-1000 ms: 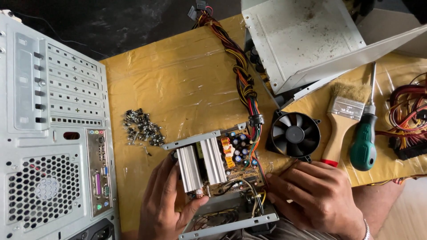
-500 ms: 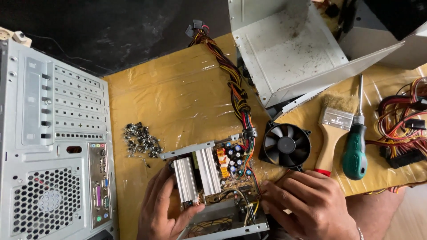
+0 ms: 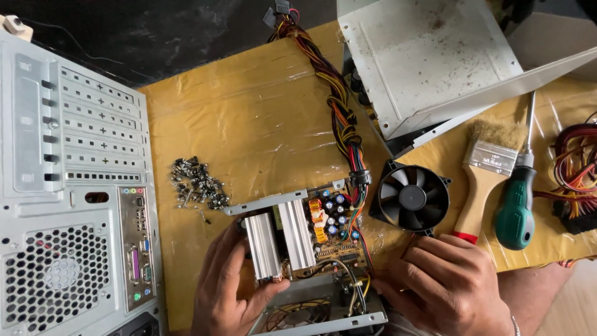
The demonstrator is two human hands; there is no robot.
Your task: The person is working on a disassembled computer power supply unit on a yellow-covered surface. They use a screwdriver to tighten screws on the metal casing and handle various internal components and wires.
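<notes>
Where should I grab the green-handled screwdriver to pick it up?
Take the screwdriver by its thick green handle, coming from the right or from above. The handle lies flat and bare, pointing toward you, with the paintbrush close on its left; the thin shaft gives little to grip.

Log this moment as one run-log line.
left hand: grips heatsink | right hand: on circuit board edge | nearby: fan, brush, screwdriver

fan (image 3: 412, 197): 1 | brush (image 3: 482, 177): 1 | screwdriver (image 3: 517, 202): 1 | heatsinks (image 3: 280, 242): 2 | computer case (image 3: 68, 199): 1
</notes>
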